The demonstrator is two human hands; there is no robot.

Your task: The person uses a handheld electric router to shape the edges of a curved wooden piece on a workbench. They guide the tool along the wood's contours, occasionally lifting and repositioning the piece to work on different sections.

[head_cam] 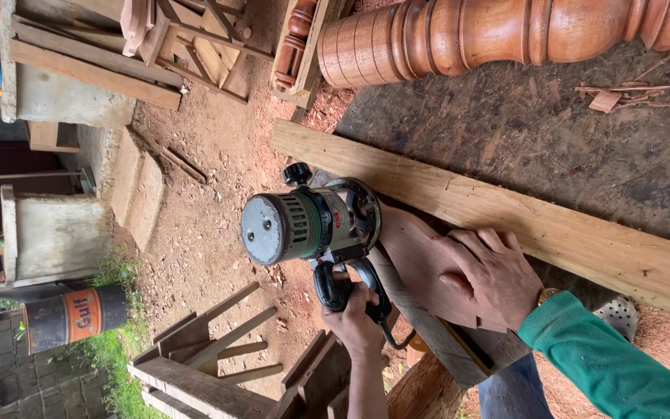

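**Router on curved wood piece – workbench, hand inventory**

Item 1: router (312,225), grey/green motor body w/ black knob on top side, base sitting on the workpiece edge. Pos: near the middle of the bench, just beside the long plank.

Item 2: my left hand (354,322), closed round the router's black handle (335,289); cord runs off under the wrist.

Item 3: my right hand (494,275), green sleeve, gold watch at wrist. Fingers spread flat, palm pressing down on the curved reddish workpiece (420,260). Not gripping, only pinning.

Item 4: workpiece, shaped w/ a rounded outline, lies on a narrower board (428,326) that runs to the bench's near edge. Router base touches its far end.

Item 5: long plank (521,217), pale, lies diagonally across the bench, touching or v. close to the workpiece; can't tell which.

Item 6: big turned wooden post (490,31) along the far edge of the bench (552,132).

Item 7: off the bench, on the dirt floor: wooden stool frames (211,349), an orange-banded drum (75,316), concrete blocks (60,233).

Handling note (my judgement): keep the base flat on the piece, no tipping at the curve; feed steady w/ the left hand; keep the right palm's fingers well back of the cutter line; keep cord clear behind. Piece isn't visibly clamped, so downward pressure matters.
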